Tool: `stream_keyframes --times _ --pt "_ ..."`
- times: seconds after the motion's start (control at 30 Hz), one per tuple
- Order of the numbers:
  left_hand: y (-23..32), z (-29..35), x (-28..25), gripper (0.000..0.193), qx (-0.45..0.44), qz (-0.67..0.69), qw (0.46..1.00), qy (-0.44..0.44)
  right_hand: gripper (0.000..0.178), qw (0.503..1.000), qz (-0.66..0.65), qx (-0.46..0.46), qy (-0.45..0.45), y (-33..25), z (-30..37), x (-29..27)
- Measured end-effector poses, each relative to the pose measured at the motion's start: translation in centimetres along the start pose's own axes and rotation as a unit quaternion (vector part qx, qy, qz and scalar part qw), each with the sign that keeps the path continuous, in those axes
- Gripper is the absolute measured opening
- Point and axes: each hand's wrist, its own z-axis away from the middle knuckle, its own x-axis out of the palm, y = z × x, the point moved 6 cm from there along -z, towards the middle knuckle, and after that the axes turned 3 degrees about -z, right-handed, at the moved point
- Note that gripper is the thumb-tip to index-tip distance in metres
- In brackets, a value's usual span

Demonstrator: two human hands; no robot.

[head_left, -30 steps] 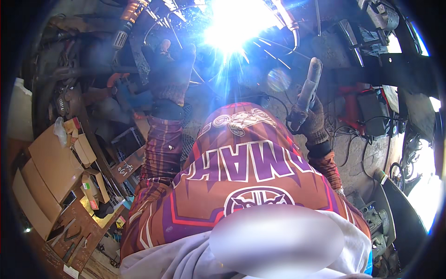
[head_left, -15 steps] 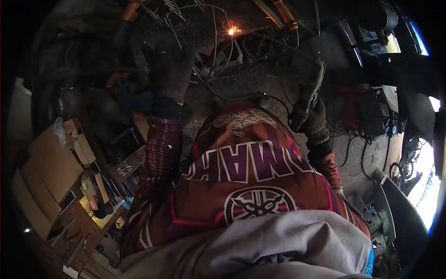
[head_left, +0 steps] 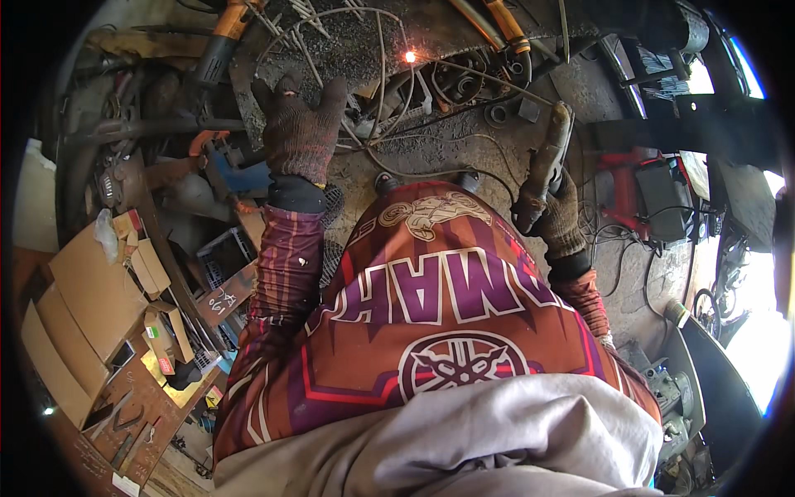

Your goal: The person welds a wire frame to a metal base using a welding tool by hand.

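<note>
My right hand [head_left: 556, 211], in a knitted glove, is closed around a worn welding electrode holder [head_left: 550, 153]. From its tip a thin welding rod [head_left: 489, 76] reaches left to a small glowing orange spot [head_left: 410, 57] on a frame of bent metal rod [head_left: 380, 70]. The frame stands at the near edge of a dark, gritty metal bench [head_left: 352, 50]. My left hand [head_left: 298, 137], in a dark reddish knitted glove, lies at the bench edge left of the frame. Its fingers are spread, with one straight rod passing by them; I cannot tell if they touch it.
Orange-handled power tools [head_left: 217, 54] lie on the bench, with another orange tool [head_left: 507, 29] at its far right. Cables cross the floor by a red and grey machine [head_left: 658, 195]. Left stand cardboard boxes [head_left: 103, 290] and a brown table [head_left: 124, 447] with hand tools.
The view has brightened, and the glow at the rod's tip has shrunk, with fewer sparks around it. Both hands have stayed nearly in place.
</note>
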Motion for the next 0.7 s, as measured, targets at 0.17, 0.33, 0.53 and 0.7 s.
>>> stream_keyframes --times 0.17,0.33,0.53,0.7 --pt "-0.4 -0.4 0.4 0.071 -0.028 -0.028 0.999 -0.025 0.028 0.999 0.033 -0.001 -0.005 -0.7 0.1 0.7" --pt "-0.3 -0.4 0.2 0.068 -0.020 -0.040 0.999 -0.015 0.038 0.998 0.053 -0.005 0.015 -0.4 0.0 0.3" --pt "-0.6 -0.2 0.4 0.069 0.040 -0.016 0.999 0.030 0.028 0.999 -0.023 -0.031 0.010 -0.9 0.4 0.7" --pt "-1.4 -0.2 0.8 0.074 0.016 -0.025 0.999 0.016 0.031 0.998 -0.033 -0.020 0.043 -1.0 0.5 0.4"
